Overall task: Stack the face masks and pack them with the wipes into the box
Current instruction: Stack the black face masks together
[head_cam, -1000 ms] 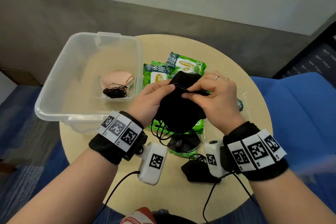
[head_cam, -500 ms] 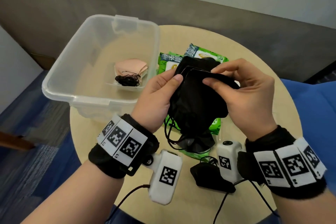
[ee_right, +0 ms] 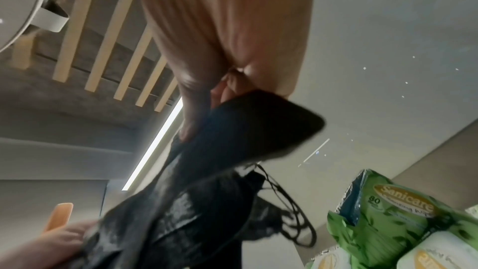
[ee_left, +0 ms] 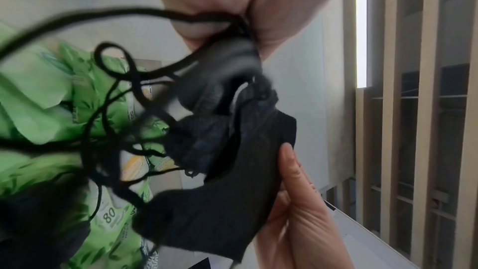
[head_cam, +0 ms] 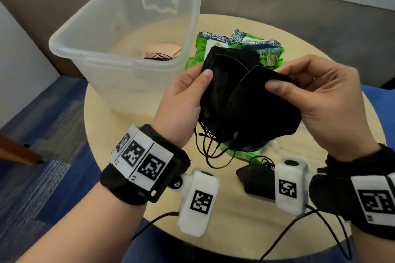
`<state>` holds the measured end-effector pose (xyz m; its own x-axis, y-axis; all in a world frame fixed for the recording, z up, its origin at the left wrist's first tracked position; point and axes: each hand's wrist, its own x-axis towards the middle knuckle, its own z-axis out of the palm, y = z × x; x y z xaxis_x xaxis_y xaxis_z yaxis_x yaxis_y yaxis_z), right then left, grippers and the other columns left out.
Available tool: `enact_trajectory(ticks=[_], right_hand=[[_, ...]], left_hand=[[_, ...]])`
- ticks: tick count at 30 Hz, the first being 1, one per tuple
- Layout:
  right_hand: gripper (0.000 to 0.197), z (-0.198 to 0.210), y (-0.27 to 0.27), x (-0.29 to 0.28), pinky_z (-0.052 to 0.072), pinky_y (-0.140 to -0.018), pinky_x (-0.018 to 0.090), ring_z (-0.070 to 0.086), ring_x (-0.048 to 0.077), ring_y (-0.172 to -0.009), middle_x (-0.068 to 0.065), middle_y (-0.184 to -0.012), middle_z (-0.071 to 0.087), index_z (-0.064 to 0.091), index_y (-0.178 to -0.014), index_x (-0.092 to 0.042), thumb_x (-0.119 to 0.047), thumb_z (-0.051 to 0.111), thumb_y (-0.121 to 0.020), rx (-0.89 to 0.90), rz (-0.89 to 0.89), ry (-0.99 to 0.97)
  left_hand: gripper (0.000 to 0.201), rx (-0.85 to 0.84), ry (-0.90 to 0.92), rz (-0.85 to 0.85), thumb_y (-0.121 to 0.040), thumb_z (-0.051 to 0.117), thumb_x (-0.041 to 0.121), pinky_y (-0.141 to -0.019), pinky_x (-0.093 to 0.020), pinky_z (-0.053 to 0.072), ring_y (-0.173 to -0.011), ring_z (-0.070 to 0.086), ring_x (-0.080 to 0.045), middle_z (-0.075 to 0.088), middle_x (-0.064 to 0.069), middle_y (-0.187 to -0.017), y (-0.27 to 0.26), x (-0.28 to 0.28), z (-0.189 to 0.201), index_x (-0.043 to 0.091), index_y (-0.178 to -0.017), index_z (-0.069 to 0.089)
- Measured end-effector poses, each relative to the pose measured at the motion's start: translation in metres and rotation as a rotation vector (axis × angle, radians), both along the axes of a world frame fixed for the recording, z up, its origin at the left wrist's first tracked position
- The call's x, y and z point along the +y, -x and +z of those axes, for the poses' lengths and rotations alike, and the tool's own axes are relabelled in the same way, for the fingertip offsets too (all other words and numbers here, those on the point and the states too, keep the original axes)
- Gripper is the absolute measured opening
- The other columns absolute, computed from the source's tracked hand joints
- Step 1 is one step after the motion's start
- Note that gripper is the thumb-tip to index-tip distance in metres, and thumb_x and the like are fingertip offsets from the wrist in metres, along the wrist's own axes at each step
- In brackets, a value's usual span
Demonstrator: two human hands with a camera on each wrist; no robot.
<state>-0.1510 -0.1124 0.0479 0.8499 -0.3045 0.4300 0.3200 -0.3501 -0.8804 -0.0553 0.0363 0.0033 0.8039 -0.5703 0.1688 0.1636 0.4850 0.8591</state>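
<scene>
Since half a second ago, both hands have drawn slightly apart, fanning the bundle of soft black fabric face masks (head_cam: 245, 100) so that one mask on the right side now stands out from the others. Left hand (head_cam: 183, 100) grips the left edge of the bundle, thumb pressed on the front and fingers curled behind. Right hand (head_cam: 320, 100) pinches the separated mask at its upper edge between thumb and fingers. Thin black ear loops (head_cam: 211, 149) dangle below the bundle in a tangle.

All of this is held above a round pale wooden table (head_cam: 119, 126). Directly beneath and behind the masks lie several green plastic packs of wet wipes (head_cam: 252, 47). To the left stands a clear plastic storage box (head_cam: 102, 49), open at the top, with a small stack of peach-coloured face masks (head_cam: 162, 50) resting inside near its right wall. Another folded black mask (head_cam: 254, 179) lies on the table near the right wrist, partly hidden by the white wrist camera (head_cam: 290, 186).
</scene>
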Motion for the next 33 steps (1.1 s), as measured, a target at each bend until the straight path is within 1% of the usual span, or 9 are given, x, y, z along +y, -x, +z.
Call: enact_trajectory(ticks=[6, 10, 16, 18, 20, 22, 25, 30, 33], right_hand=[[0.01, -0.004, 0.023, 0.007, 0.047, -0.063, 0.011, 0.059, -0.003, -0.063, -0.016, -0.063, 0.067, 0.058, -0.078, -0.015, -0.013, 0.065, -0.072, 0.007, 0.051, -0.024], [0.015, -0.014, 0.03, 0.01, 0.048, -0.062, 0.012, 0.058, -0.002, -0.063, -0.013, -0.064, 0.067, 0.057, -0.079, -0.014, 0.001, 0.059, -0.083, 0.053, 0.059, -0.082], [0.007, -0.013, 0.053, 0.019, 0.049, -0.054, 0.013, 0.06, 0.002, -0.055, -0.007, -0.06, 0.066, 0.064, -0.072, -0.017, -0.013, 0.065, -0.066, 0.229, 0.375, -0.256], [0.01, -0.012, 0.057, 0.02, 0.048, -0.051, 0.013, 0.059, 0.003, -0.053, -0.006, -0.058, 0.065, 0.063, -0.072, -0.015, -0.01, 0.07, -0.067, 0.251, 0.424, -0.251], [0.013, -0.015, 0.055, 0.019, 0.047, -0.053, 0.012, 0.058, 0.001, -0.053, -0.008, -0.057, 0.064, 0.058, -0.074, -0.011, -0.008, 0.07, -0.07, 0.235, 0.304, -0.095], [0.018, -0.021, 0.05, 0.018, 0.047, -0.059, 0.015, 0.058, 0.004, -0.058, -0.01, -0.061, 0.064, 0.06, -0.071, -0.017, -0.01, 0.076, -0.068, 0.143, 0.09, 0.123], [0.016, -0.03, 0.048, 0.017, 0.048, -0.073, 0.029, 0.059, 0.021, -0.076, -0.002, -0.079, 0.062, 0.062, -0.07, -0.028, -0.019, 0.075, -0.068, 0.007, -0.124, 0.351], [0.013, -0.038, 0.053, 0.017, 0.045, -0.072, 0.021, 0.057, 0.014, -0.078, -0.005, -0.079, 0.059, 0.064, -0.074, -0.026, -0.021, 0.075, -0.068, -0.038, -0.204, 0.393], [0.013, -0.041, 0.054, 0.017, 0.043, -0.067, 0.016, 0.054, 0.004, -0.07, -0.012, -0.073, 0.059, 0.063, -0.073, -0.026, -0.022, 0.075, -0.069, -0.012, -0.198, 0.394]], left_hand=[[0.025, 0.024, -0.046, 0.057, -0.099, 0.037, 0.006, -0.071, -0.023, 0.056, -0.076, 0.067, -0.013, 0.07, -0.003, -0.082, 0.024, 0.004, -0.016, 0.004, -0.102, 0.062], [0.025, 0.032, -0.067, 0.046, -0.099, 0.037, 0.006, -0.082, -0.029, 0.054, -0.084, 0.065, -0.017, 0.069, -0.007, -0.09, 0.041, 0.005, -0.024, 0.004, -0.104, 0.062], [0.026, -0.008, -0.057, -0.006, -0.099, 0.035, 0.005, -0.077, -0.024, 0.052, -0.081, 0.064, -0.016, 0.067, -0.009, -0.09, 0.056, 0.008, -0.026, 0.004, -0.103, 0.061], [0.026, -0.015, -0.051, -0.017, -0.099, 0.035, 0.006, -0.074, -0.023, 0.053, -0.078, 0.065, -0.014, 0.069, -0.006, -0.086, 0.059, 0.009, -0.026, 0.004, -0.102, 0.061], [0.026, -0.023, -0.051, -0.036, -0.099, 0.036, 0.007, -0.071, -0.023, 0.054, -0.075, 0.066, -0.013, 0.07, -0.005, -0.084, 0.063, 0.009, -0.025, 0.005, -0.103, 0.062], [0.026, -0.032, -0.037, -0.05, -0.098, 0.036, 0.007, -0.071, -0.023, 0.054, -0.075, 0.066, -0.013, 0.07, -0.005, -0.084, 0.069, 0.009, -0.025, 0.004, -0.105, 0.062], [0.026, -0.036, 0.003, -0.084, -0.098, 0.036, 0.006, -0.072, -0.021, 0.054, -0.075, 0.066, -0.012, 0.07, -0.004, -0.083, 0.076, 0.009, -0.026, 0.003, -0.105, 0.061], [0.031, -0.052, 0.017, -0.123, -0.088, 0.044, 0.012, -0.08, -0.021, 0.054, -0.085, 0.066, -0.013, 0.069, -0.006, -0.093, 0.083, 0.008, -0.029, 0.003, -0.114, 0.059], [0.045, -0.107, 0.034, -0.119, -0.088, 0.043, 0.009, -0.086, -0.024, 0.052, -0.103, 0.062, -0.016, 0.063, -0.008, -0.117, 0.081, 0.008, -0.033, 0.018, -0.131, 0.046]])
